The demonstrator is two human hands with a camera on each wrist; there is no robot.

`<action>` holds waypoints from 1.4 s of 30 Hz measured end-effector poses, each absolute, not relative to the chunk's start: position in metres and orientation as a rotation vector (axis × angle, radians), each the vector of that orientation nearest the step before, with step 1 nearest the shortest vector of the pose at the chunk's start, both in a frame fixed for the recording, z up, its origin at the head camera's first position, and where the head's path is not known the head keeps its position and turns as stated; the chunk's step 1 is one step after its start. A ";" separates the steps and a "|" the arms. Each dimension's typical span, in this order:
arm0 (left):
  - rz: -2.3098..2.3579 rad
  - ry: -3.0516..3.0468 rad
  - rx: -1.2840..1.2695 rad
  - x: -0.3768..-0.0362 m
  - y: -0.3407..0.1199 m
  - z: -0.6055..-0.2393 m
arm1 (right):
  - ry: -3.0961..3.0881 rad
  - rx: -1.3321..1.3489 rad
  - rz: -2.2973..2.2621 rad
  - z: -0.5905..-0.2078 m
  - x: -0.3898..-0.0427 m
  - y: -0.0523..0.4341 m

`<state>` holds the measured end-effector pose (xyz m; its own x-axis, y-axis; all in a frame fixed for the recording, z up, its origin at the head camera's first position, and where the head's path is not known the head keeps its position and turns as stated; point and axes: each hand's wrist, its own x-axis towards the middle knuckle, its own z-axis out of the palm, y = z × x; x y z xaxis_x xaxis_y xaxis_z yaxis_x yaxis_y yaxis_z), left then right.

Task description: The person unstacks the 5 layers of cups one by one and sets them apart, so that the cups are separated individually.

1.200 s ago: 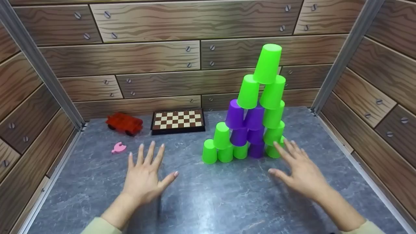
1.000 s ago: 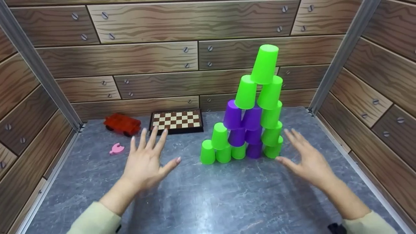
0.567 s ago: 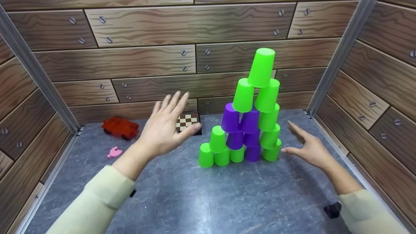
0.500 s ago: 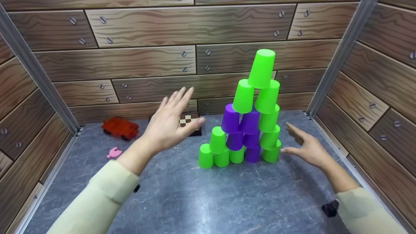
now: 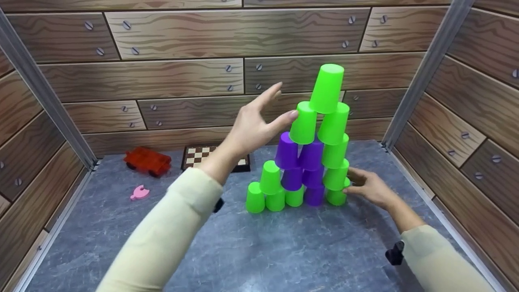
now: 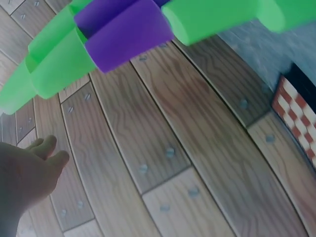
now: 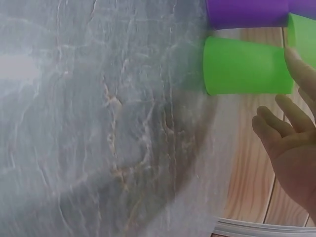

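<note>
Upside-down green and purple cups form a tall stack in the head view, with one green top cup [image 5: 327,89] on two green cups [image 5: 334,123]. Purple cups [image 5: 287,151] stand in the middle rows. My left hand [image 5: 252,126] is raised on the stack's left, fingers extended, its thumb tip at the edge of the upper left green cup [image 5: 303,125]; contact is unclear. Low on the right, my right hand [image 5: 372,189] has thumb and fingers spread beside the bottom right green cup [image 5: 335,198]. In the right wrist view its thumb overlaps that cup's edge.
A red toy car [image 5: 147,161] and a pink toy piece [image 5: 140,192] lie at the left. Behind my left forearm is a checkered board [image 5: 198,153]. Wood-patterned walls [image 5: 182,36] enclose the grey marbled tabletop [image 5: 259,251] at the back and both sides.
My left hand has risen and moved right, from above the tabletop to the upper stack. My right hand first drew off rightward, then came back left to the lower stack. The cups stay stacked.
</note>
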<state>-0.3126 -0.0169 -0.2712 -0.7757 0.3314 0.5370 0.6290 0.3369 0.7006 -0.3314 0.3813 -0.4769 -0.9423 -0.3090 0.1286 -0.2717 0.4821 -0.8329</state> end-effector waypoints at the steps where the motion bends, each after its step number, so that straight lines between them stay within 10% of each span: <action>1: -1.455 -2.291 -0.860 -0.316 -0.012 -0.271 | 2.663 -0.521 -1.502 -0.479 -0.332 0.381; 42: -1.794 -2.213 -0.903 -0.354 0.068 -0.246 | 2.776 -0.425 -1.406 -0.492 -0.330 0.378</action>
